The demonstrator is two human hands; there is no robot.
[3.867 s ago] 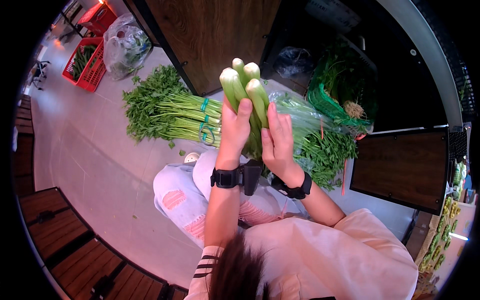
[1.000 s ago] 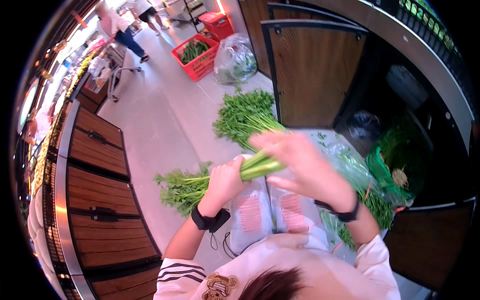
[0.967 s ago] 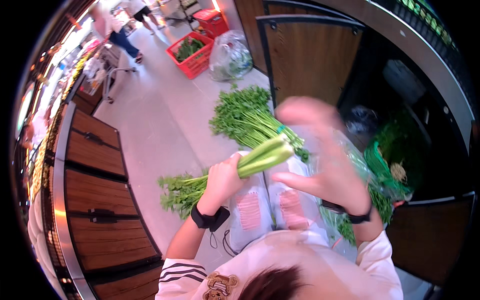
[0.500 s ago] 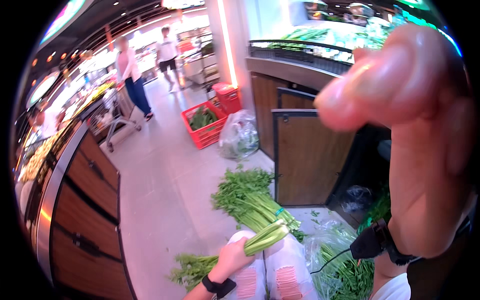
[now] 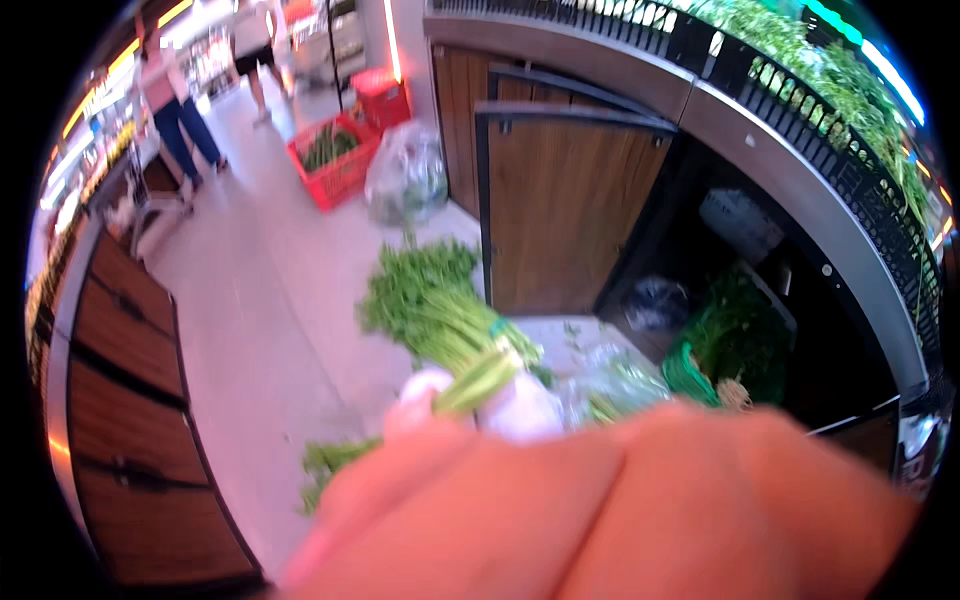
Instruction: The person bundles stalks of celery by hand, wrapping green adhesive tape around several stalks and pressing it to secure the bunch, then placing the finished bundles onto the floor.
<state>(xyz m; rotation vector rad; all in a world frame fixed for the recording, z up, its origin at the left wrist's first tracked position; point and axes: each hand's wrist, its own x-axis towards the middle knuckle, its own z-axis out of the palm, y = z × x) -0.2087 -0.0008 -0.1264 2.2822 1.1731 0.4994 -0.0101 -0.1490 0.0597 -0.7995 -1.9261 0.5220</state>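
A bunch of celery lies across my lap, its pale stalk end toward the right and its leaves out at the lower left. My left hand is closed around its stalks, mostly hidden. Close before the camera, my right hand fills the lower middle as a large blur. Its fingers cannot be made out, and it covers my legs and left forearm. Beyond my knees, a larger bundle of leafy celery rests on the floor, bound with a green band. To its right is a clear plastic bag with greens.
An open brown cabinet door stands ahead. Inside the dark cabinet is a green basket with leafy greens. A red crate and a filled clear bag sit farther off. Brown cabinets line the left. Two people stand at the back.
My right hand has come from the upper right down to the lower middle, now covering much of my lap. The view has turned right and downward. My left hand still holds the celery.
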